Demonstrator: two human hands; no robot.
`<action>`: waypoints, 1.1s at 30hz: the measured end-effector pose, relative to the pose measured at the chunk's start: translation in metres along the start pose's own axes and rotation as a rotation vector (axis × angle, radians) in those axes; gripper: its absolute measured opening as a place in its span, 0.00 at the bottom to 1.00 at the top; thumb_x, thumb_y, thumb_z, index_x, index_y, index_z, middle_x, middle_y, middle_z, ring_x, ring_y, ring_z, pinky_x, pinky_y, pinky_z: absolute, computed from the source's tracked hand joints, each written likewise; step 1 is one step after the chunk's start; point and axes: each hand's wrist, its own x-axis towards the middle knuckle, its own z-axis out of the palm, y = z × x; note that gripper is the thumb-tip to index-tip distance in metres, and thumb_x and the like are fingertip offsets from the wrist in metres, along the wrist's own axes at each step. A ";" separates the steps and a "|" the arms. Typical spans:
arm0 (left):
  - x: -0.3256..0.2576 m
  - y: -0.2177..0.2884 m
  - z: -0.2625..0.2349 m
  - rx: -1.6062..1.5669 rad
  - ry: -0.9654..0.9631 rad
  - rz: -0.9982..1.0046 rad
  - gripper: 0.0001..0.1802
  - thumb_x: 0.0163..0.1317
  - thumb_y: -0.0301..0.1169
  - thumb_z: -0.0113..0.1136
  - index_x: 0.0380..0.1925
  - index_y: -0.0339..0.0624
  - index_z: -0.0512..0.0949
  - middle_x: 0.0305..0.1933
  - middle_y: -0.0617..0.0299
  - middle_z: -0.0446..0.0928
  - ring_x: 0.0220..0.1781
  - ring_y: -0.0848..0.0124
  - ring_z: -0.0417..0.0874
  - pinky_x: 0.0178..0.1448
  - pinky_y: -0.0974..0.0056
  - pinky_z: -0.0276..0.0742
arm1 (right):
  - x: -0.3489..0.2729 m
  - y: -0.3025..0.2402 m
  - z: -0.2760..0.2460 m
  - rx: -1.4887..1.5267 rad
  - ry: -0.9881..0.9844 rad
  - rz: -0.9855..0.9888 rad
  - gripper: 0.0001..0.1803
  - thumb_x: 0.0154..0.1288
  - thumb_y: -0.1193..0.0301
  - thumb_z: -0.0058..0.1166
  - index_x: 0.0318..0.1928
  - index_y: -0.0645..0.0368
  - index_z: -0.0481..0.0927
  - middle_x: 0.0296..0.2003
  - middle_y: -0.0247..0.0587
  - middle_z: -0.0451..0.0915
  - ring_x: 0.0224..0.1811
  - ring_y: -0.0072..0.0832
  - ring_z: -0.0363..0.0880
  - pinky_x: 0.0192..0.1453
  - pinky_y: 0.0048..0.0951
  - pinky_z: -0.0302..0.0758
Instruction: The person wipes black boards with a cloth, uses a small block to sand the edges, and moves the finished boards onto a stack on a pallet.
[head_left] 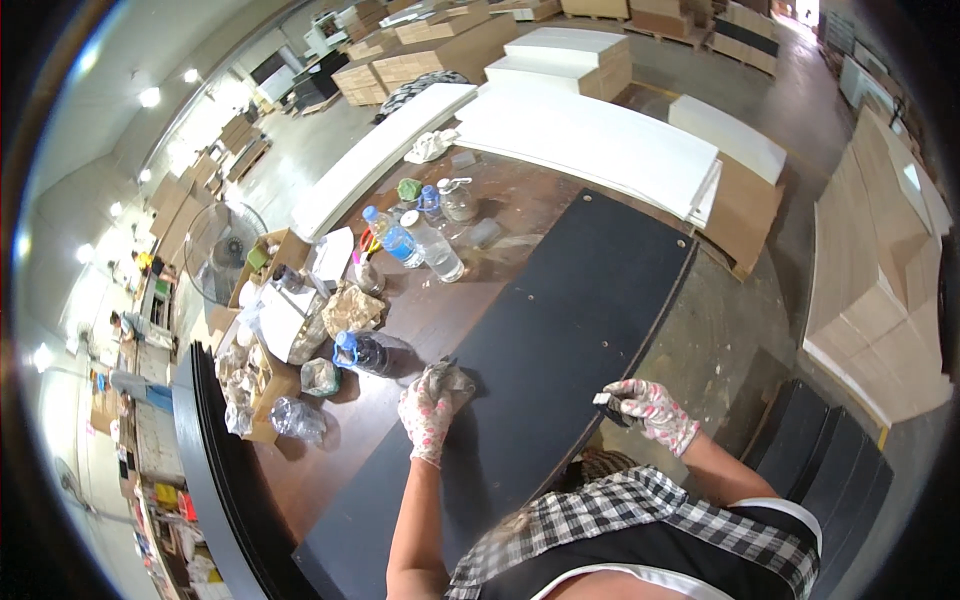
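Observation:
A long black panel (560, 320) lies across the brown table (530, 190), with several small holes along its surface. My left hand (428, 412), in a white glove with pink spots, is closed on a crumpled grey rag (457, 384) that rests against the panel's left side. Past the panel's right edge, my right hand (655, 412), gloved alike, grips a small dark piece with a white end (603, 400). What kind of thing that piece is, I cannot make out. Just beyond my left hand stands a dark bottle with a blue cap (362, 352).
Clear bottles (435, 248) and a blue-labelled bottle (392, 238) stand toward the back. Crumpled paper (352, 310), a plastic bag (298, 420) and an open carton (275, 395) crowd the left. White panels (590, 140) line the far edge. Stacked boards (870, 270) stand at right.

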 end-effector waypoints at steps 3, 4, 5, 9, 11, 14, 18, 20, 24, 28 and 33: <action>0.000 -0.002 0.004 -0.101 0.004 -0.033 0.16 0.60 0.37 0.61 0.48 0.50 0.82 0.44 0.54 0.82 0.47 0.52 0.82 0.53 0.53 0.76 | 0.001 0.002 0.003 -0.006 0.060 -0.010 0.17 0.66 0.78 0.57 0.55 0.63 0.78 0.49 0.38 0.83 0.48 0.19 0.81 0.44 0.18 0.76; -0.001 -0.003 0.004 -0.107 -0.004 -0.034 0.15 0.61 0.36 0.61 0.48 0.51 0.82 0.44 0.54 0.82 0.47 0.52 0.82 0.53 0.53 0.76 | 0.001 -0.002 0.014 0.044 0.107 -0.001 0.17 0.66 0.78 0.57 0.55 0.63 0.78 0.47 0.36 0.83 0.46 0.18 0.81 0.44 0.18 0.76; 0.002 0.001 0.003 -0.117 -0.004 -0.026 0.15 0.61 0.36 0.60 0.48 0.51 0.82 0.45 0.54 0.82 0.48 0.52 0.82 0.54 0.53 0.76 | 0.001 -0.003 0.016 0.062 0.091 -0.033 0.16 0.66 0.78 0.57 0.54 0.63 0.78 0.46 0.37 0.83 0.45 0.18 0.81 0.44 0.18 0.76; 0.003 0.011 0.000 -0.136 0.027 0.012 0.15 0.61 0.33 0.60 0.48 0.50 0.83 0.44 0.55 0.83 0.46 0.53 0.82 0.54 0.53 0.76 | -0.001 -0.003 0.019 0.045 0.125 -0.039 0.14 0.67 0.78 0.56 0.53 0.64 0.79 0.45 0.38 0.84 0.43 0.18 0.81 0.43 0.18 0.76; 0.005 0.023 -0.001 -0.149 0.029 0.027 0.15 0.61 0.30 0.59 0.48 0.48 0.83 0.42 0.56 0.83 0.44 0.55 0.83 0.53 0.55 0.77 | -0.004 -0.005 0.018 0.057 0.132 -0.052 0.13 0.67 0.78 0.55 0.52 0.64 0.79 0.45 0.39 0.84 0.42 0.18 0.81 0.43 0.18 0.76; 0.004 0.030 0.000 -0.175 0.070 -0.027 0.14 0.62 0.30 0.59 0.48 0.47 0.83 0.40 0.55 0.85 0.42 0.57 0.85 0.49 0.57 0.79 | -0.005 -0.006 0.018 0.056 0.135 -0.071 0.13 0.68 0.79 0.53 0.52 0.64 0.79 0.46 0.39 0.84 0.40 0.17 0.80 0.41 0.18 0.75; 0.004 0.022 0.006 -0.131 0.073 -0.066 0.15 0.61 0.33 0.59 0.48 0.49 0.83 0.40 0.55 0.84 0.42 0.55 0.85 0.51 0.54 0.78 | -0.004 -0.011 0.015 0.002 0.125 -0.048 0.13 0.68 0.79 0.53 0.53 0.63 0.79 0.48 0.39 0.83 0.41 0.17 0.80 0.43 0.18 0.76; 0.005 0.019 0.009 -0.077 0.066 -0.114 0.14 0.61 0.31 0.60 0.46 0.47 0.83 0.40 0.54 0.84 0.45 0.56 0.84 0.53 0.55 0.77 | -0.001 -0.016 0.018 0.007 0.144 -0.032 0.13 0.68 0.78 0.54 0.52 0.63 0.79 0.48 0.39 0.83 0.42 0.17 0.81 0.43 0.18 0.76; 0.009 0.020 0.012 0.033 0.100 -0.004 0.12 0.61 0.31 0.59 0.44 0.47 0.83 0.38 0.53 0.83 0.44 0.55 0.82 0.51 0.54 0.76 | 0.003 -0.017 0.017 0.048 0.103 -0.044 0.13 0.68 0.78 0.55 0.52 0.61 0.79 0.48 0.37 0.83 0.43 0.17 0.81 0.43 0.18 0.76; 0.008 0.020 0.014 0.027 0.088 -0.013 0.15 0.57 0.30 0.59 0.46 0.49 0.83 0.39 0.53 0.82 0.44 0.55 0.82 0.53 0.54 0.76 | 0.000 -0.035 0.010 -0.123 0.133 -0.060 0.14 0.67 0.77 0.57 0.52 0.58 0.80 0.48 0.35 0.83 0.45 0.17 0.80 0.45 0.20 0.77; 0.009 0.032 0.010 -0.024 0.096 -0.076 0.15 0.58 0.31 0.59 0.47 0.49 0.83 0.40 0.55 0.82 0.45 0.55 0.81 0.54 0.54 0.76 | 0.044 -0.108 -0.052 -0.466 0.371 -0.536 0.21 0.69 0.65 0.57 0.59 0.56 0.75 0.51 0.34 0.82 0.43 0.19 0.78 0.44 0.23 0.77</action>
